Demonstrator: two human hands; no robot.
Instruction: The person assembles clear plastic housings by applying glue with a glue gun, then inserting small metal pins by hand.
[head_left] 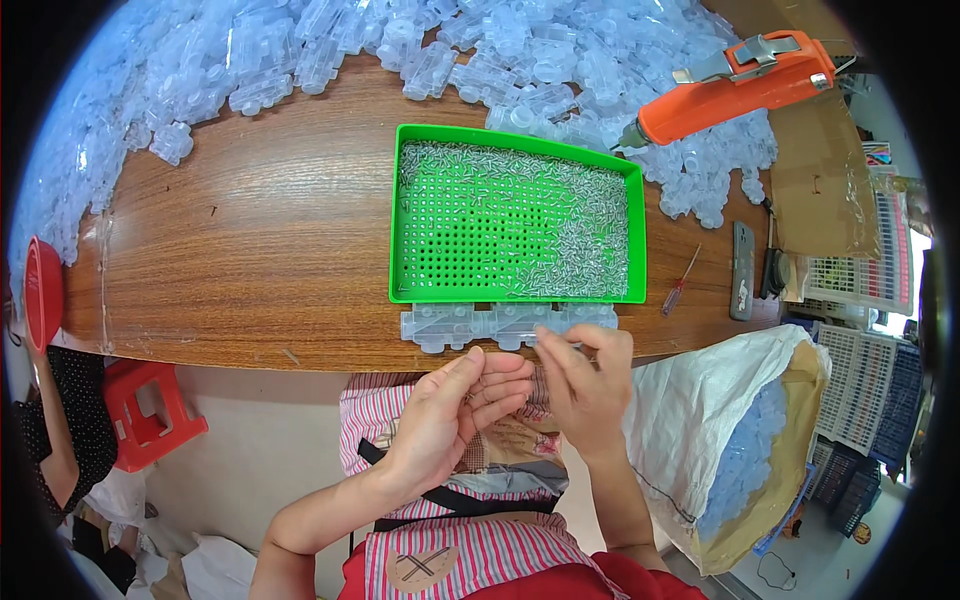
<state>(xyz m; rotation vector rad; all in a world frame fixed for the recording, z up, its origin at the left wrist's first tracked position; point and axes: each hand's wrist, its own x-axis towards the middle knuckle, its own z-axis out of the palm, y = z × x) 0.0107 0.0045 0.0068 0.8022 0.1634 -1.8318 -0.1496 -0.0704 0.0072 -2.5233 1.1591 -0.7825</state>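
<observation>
My left hand (440,405) is turned palm up and cupped just off the table's front edge, its fingers stretched and slightly apart; whether small screws lie in the palm I cannot make out. Fingertips of my right hand (588,385) are pinched together over the near side of the clear plastic parts (455,326), which lie in a row along the table edge. What the pinch holds is too small to tell. Directly behind the row sits a green perforated tray (394,220), with small silver screws (590,230) heaped along its back and right side.
Clear plastic parts (260,50) are piled across the back of the table. An orange electric screwdriver (735,95) hangs at the upper right, above a small screwdriver (682,282) and a grey phone-like object (742,270). A white sack (680,420) stands right; another person's arm (55,430) shows left.
</observation>
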